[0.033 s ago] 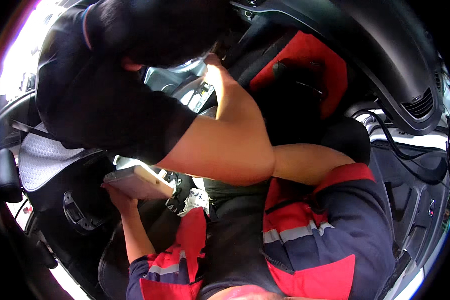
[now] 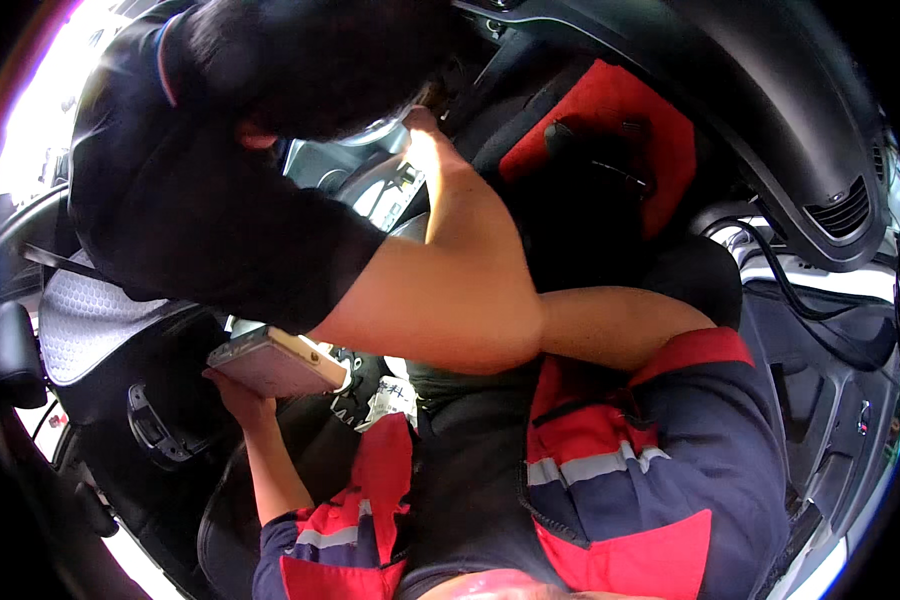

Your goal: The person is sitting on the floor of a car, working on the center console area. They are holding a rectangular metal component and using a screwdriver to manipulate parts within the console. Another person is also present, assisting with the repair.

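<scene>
My left hand [image 2: 238,392] grips a flat metal box [image 2: 270,368] at the lower left, its fingers partly under it. Beside the box lie dark parts and a crumpled white printed item [image 2: 390,400]. My right forearm [image 2: 615,320] runs leftward behind a co-worker's bent bare arm [image 2: 460,300], which hides my right hand. The co-worker, in a dark short-sleeved shirt [image 2: 200,210], leans across from the left, with a hand [image 2: 420,120] up at a lit opening with silvery parts [image 2: 395,190].
We are inside a car. A dark dashboard with an air vent [image 2: 835,210] curves along the upper right. A red-and-black item [image 2: 660,160] sits beneath it. A black cable [image 2: 780,280] hangs by the door panel [image 2: 830,390]. A grey perforated seat surface [image 2: 100,320] shows at the left.
The co-worker's arm and head have shifted very slightly. The box in my left hand has moved a few pixels, and my hand still grips it.
</scene>
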Available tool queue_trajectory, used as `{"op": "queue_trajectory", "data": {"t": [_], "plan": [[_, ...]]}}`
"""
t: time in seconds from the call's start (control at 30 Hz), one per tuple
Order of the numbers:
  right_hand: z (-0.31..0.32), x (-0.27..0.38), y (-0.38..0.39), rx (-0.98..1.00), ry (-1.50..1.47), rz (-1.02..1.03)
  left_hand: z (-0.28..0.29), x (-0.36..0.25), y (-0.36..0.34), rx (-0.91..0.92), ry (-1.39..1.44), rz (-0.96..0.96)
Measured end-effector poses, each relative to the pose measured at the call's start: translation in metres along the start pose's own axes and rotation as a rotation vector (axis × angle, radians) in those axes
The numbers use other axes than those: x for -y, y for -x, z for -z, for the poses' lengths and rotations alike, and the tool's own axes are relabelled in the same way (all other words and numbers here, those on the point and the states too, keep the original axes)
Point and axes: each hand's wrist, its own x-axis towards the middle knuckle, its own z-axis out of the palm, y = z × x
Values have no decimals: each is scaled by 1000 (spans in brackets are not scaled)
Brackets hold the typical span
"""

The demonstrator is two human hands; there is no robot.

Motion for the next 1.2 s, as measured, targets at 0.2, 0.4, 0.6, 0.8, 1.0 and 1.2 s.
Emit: {"op": "queue_trajectory", "data": {"t": [0.2, 0.4, 0.6, 0.8, 1.0, 1.2], "plan": [[3, -7, 50, 32, -120, 186, 39, -8, 31, 387, 438, 170], [12, -25, 115, 76, -200, 246, 15, 8, 72, 197, 582, 336], [2, -41, 160, 201, -203, -20, -39, 31, 65, 12, 560, 276], [-7, -46, 188, 324, -187, -235, -54, 42, 55, -76, -688, -144], [-5, -47, 198, 313, -214, -260, -53, 35, 54, -107, -1846, -730], [-6, -47, 198, 319, -225, -267, -55, 40, 55, -142, -1030, -301]]}}
